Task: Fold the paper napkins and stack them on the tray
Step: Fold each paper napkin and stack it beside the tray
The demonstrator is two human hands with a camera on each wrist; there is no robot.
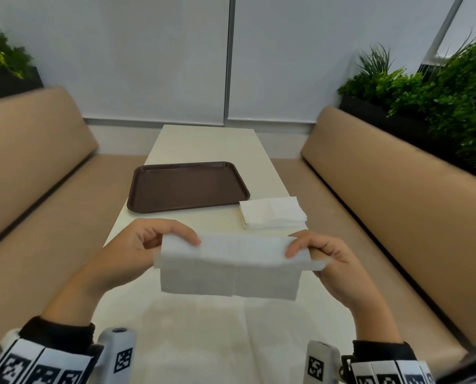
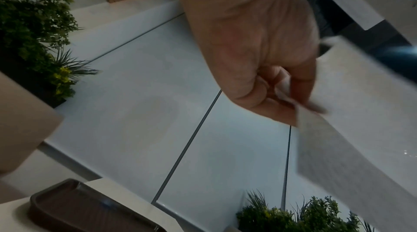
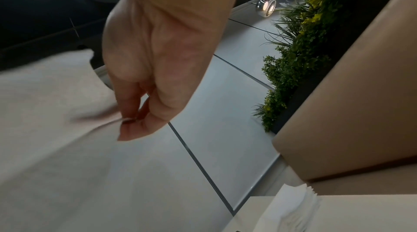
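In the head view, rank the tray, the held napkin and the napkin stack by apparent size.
1. Held napkin and tray: alike; the napkin is nearer the camera, so unranked.
2. Napkin stack, clearly smallest.

White paper napkin; white napkin stack; dark brown tray; cream tabletop; tan benches; green plants.

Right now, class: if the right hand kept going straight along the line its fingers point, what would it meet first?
The right hand pinches the held napkin and points across toward the left hand. Beyond the napkin itself, it would probably meet that hand first, though depth is hard to judge.
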